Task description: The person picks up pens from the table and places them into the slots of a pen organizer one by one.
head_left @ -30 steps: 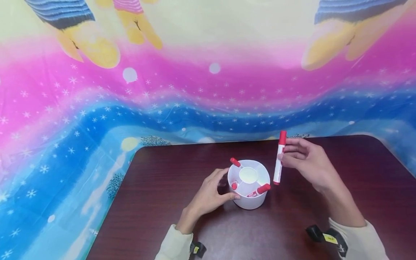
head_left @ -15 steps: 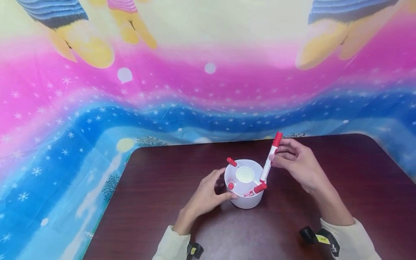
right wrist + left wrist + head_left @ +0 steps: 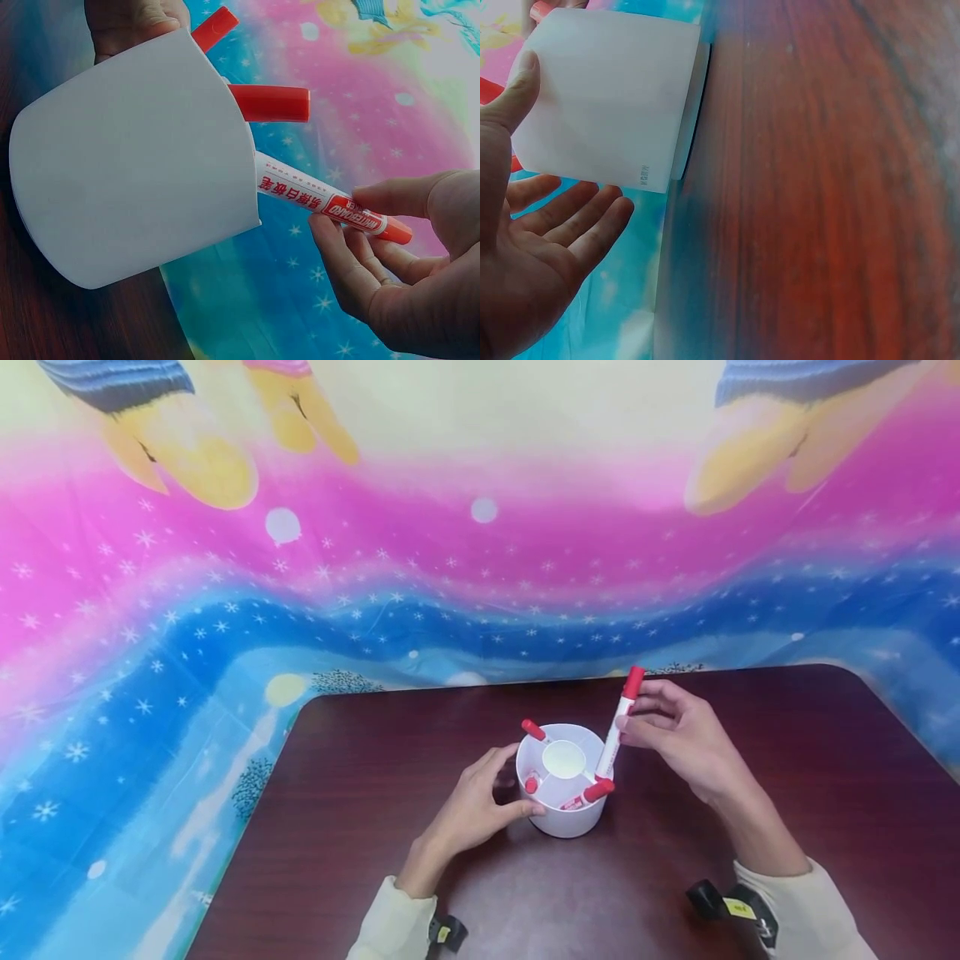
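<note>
A white round pen holder point(image 3: 567, 824) with compartments round a central cup stands on the table. My left hand point(image 3: 474, 802) steadies it from the left, thumb at the near rim and fingers along the far side. In my right hand point(image 3: 693, 743), thumb and fingers pinch a red-capped whiteboard marker point(image 3: 617, 732), cap up and tilted. Its lower end is just inside the holder's right rim; in the right wrist view the marker's printed barrel point(image 3: 300, 193) runs behind the wall. Several other red markers, such as the front one point(image 3: 588, 795), lean in the compartments.
The dark wooden table point(image 3: 360, 793) has its far edge behind the holder. Beyond hangs a pink and blue printed cloth point(image 3: 420, 543). A black strap device point(image 3: 731, 906) sits at the right wrist, another one point(image 3: 448, 933) at the left.
My right hand has moved left with the marker, from beside the pen holder to its right rim, and the marker's lower end has dipped inside. The left hand keeps its place at the holder.
</note>
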`<state>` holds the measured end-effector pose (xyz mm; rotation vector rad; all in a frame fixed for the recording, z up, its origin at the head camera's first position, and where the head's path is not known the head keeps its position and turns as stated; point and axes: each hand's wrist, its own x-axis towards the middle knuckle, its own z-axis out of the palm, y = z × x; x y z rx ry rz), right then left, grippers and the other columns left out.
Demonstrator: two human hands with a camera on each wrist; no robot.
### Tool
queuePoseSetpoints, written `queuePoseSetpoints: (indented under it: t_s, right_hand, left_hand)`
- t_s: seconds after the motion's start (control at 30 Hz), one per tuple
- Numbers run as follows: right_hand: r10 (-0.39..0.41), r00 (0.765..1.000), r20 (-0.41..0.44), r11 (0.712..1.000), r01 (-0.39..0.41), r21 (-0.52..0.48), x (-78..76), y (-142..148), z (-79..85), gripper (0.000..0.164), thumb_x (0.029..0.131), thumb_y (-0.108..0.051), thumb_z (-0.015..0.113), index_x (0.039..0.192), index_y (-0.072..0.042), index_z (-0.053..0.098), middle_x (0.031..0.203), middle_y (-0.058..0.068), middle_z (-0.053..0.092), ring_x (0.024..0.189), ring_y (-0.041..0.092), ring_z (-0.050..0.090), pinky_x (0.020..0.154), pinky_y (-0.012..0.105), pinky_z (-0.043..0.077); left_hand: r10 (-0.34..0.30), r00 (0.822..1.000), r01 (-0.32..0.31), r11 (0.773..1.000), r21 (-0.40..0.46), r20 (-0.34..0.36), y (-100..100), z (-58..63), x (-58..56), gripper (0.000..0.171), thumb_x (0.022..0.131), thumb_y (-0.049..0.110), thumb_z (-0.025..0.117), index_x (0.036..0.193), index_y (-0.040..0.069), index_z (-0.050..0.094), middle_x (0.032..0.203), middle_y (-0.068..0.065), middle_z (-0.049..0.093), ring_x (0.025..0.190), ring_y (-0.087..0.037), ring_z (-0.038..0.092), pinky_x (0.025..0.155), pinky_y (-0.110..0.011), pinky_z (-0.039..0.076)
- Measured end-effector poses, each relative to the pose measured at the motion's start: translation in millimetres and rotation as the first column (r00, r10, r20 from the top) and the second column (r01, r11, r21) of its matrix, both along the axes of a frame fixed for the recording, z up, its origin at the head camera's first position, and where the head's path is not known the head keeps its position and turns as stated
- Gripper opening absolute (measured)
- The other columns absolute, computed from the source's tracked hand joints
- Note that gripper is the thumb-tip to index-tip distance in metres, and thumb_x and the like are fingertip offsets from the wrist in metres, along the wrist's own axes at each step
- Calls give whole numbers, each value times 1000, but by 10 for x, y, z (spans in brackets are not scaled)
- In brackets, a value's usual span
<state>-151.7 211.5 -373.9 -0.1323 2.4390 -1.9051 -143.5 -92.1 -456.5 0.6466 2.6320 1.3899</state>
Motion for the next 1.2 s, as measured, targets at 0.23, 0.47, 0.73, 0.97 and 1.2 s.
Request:
queuePoseSetpoints:
  t_s: [0.23,0.47,0.73,0.97,1.2]
  right_hand:
    - [4,1000,8,1000,-4,-17,-20,-24,-3,65,100,-10,76,155,4,43,129,23,60,97,3,77,86,29,66]
    - [6,1000,6,1000,-6,-25,-34,-33,-10,64,101,-9,75,155,4,43,126,19,61,97,3,77,86,30,66]
    - [8,1000,28,999,-6,-37,-45,-36,-33,58,104,-12,72,151,6,44,123,17,61,96,4,77,86,31,67]
    - [20,999,50,999,-19,-32,-40,-62,-68,55,104,-14,72,149,6,46,125,22,62,94,5,78,86,29,66]
    - [45,998,50,998,-43,-55,-50,-85,-107,50,104,-11,71,144,9,47,121,22,63,94,6,78,88,33,67]
  left_hand:
    - [-1,1000,1,1000,0,7,-11,7,-14,90,84,43,93,160,24,49,142,3,64,120,-17,71,103,-33,62]
    - [3,1000,-3,1000,-4,10,-13,16,-27,90,84,44,93,159,24,49,142,3,64,122,-17,70,103,-33,62]
    - [2,1000,-2,1000,-8,5,-11,-15,-25,89,84,45,93,159,25,50,141,3,64,122,-18,70,103,-34,62]
    - [5,1000,-5,1000,-13,15,-12,-46,-18,89,84,45,93,159,25,49,141,2,64,121,-18,71,102,-33,62]
    - [-3,1000,3,1000,-6,12,-9,-47,-21,89,84,44,92,160,26,49,141,2,64,124,-17,69,103,-33,62]
